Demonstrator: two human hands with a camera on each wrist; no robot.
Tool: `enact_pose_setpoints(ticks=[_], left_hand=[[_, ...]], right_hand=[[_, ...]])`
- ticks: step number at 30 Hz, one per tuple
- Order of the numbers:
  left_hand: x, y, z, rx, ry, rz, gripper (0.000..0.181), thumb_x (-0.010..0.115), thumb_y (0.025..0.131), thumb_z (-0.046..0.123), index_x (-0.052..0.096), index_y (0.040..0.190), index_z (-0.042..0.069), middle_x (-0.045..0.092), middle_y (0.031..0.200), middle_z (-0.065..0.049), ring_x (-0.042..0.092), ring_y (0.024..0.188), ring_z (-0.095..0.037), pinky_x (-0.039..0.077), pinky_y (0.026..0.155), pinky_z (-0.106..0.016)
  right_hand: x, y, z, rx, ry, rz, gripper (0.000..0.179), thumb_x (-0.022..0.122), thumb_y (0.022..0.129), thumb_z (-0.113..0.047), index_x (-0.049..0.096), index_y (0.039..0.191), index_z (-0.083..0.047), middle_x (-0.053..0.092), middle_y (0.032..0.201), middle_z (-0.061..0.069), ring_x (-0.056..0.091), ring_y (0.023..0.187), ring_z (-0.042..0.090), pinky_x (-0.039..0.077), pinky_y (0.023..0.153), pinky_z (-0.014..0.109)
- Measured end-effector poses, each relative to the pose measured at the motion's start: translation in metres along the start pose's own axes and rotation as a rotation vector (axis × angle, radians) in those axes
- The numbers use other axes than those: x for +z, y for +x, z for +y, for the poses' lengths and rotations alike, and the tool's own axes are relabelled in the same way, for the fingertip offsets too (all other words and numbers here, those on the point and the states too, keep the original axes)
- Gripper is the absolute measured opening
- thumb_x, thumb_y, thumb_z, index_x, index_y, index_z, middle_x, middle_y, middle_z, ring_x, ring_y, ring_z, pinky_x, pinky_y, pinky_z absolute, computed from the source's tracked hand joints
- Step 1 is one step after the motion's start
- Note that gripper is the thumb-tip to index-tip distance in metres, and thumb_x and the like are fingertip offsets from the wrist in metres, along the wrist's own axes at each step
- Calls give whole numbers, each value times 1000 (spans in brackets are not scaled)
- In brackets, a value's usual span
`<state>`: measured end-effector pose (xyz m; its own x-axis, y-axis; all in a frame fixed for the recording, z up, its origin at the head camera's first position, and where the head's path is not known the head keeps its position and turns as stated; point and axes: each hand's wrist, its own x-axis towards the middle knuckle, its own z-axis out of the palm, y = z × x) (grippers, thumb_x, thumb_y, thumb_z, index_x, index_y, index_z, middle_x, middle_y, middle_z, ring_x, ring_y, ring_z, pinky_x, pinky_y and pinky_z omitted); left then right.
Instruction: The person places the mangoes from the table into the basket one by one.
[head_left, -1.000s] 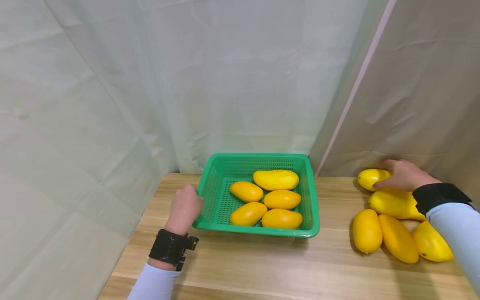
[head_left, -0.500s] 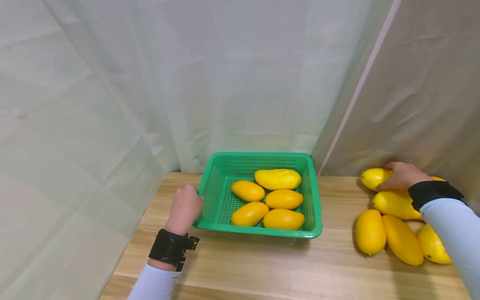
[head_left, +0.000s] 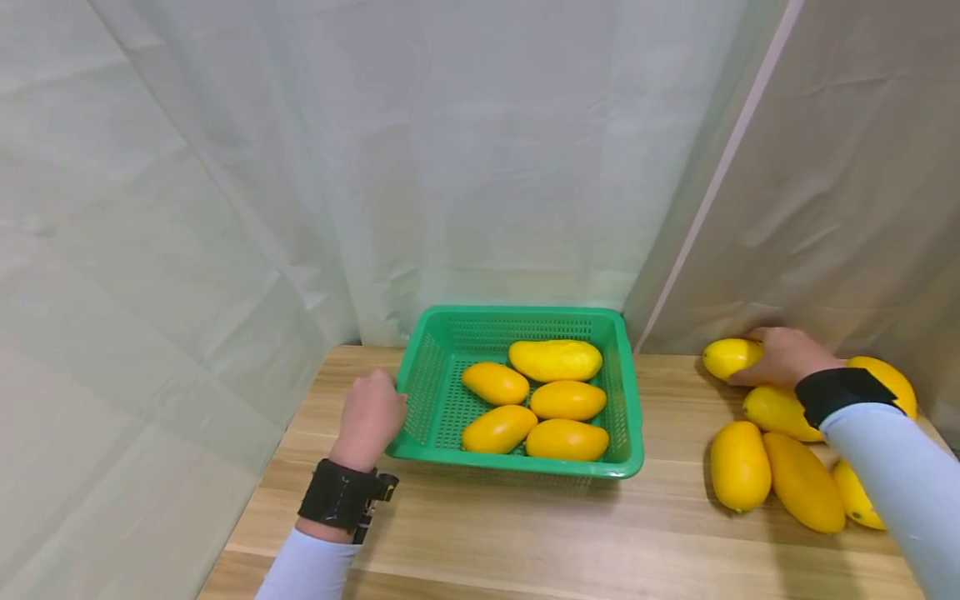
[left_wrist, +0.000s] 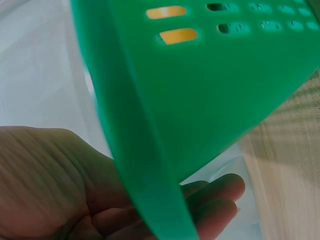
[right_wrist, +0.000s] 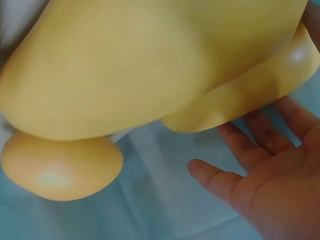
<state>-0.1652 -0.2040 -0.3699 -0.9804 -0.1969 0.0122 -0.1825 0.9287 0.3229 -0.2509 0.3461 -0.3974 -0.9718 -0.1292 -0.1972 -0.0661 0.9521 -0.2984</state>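
Note:
At the left side of a green plastic basket (head_left: 517,464), my left hand (head_left: 369,418) grips the rim. In the left wrist view its fingers (left_wrist: 220,195) curl under the green edge. Several yellow-orange mangoes (head_left: 567,440) lie in the basket, along with a lumpier, paler yellow fruit (head_left: 555,360). Far to the right, my right hand (head_left: 787,358) holds a yellow mango (head_left: 726,358) between thumb and fingers near the back wall. The palm hides part of that mango. In the right wrist view, the fingertips touch the underside of a yellow fruit (right_wrist: 250,107).
Around the right hand and forearm lie more yellow fruits: a long one (head_left: 780,412), two mangoes in front, an upright mango (head_left: 740,467) and a slanting one (head_left: 806,483), and a large one (head_left: 885,383). Pale sheeting (head_left: 487,167) rises behind the wooden table (head_left: 480,533).
My right hand has shifted slightly left along the back, and the yellow mango has moved with it. More of the large fruit behind the wrist shows. The left hand stays on the basket.

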Motion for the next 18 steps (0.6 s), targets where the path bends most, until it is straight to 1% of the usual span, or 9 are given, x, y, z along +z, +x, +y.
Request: enact_pose_setpoints(ticks=[6, 11, 15, 18], left_hand=[[1, 0, 0, -8, 7, -6, 22, 63, 87, 15, 64, 93, -6, 59, 71, -13, 53, 56, -21, 39, 43, -27], [0, 0, 1, 3, 17, 5, 22, 63, 87, 15, 65, 92, -6, 59, 71, -13, 53, 56, -21, 39, 43, -26], [0, 0, 1, 5, 17, 8, 22, 63, 87, 15, 64, 93, -6, 60, 72, -13, 53, 57, -21, 39, 43, -27], [0, 0, 1, 4, 14, 11, 22, 63, 87, 15, 64, 93, -6, 59, 72, -13, 53, 56, -21, 40, 43, -27]], right_hand=[[10, 4, -15, -78, -22, 40, 97, 74, 64, -63, 47, 128, 4, 52, 113, 29, 45, 92, 39, 41, 81, 55], [17, 7, -27, -128, -18, 56, 95, 75, 63, -62, 49, 127, 4, 50, 111, 28, 43, 95, 38, 41, 79, 52], [24, 10, -34, -157, -25, 67, 94, 75, 63, -62, 50, 126, 4, 54, 110, 25, 45, 95, 36, 42, 81, 52], [29, 11, -40, -177, -18, 60, 95, 75, 63, -61, 48, 127, 5, 56, 113, 26, 49, 97, 37, 42, 85, 55]])
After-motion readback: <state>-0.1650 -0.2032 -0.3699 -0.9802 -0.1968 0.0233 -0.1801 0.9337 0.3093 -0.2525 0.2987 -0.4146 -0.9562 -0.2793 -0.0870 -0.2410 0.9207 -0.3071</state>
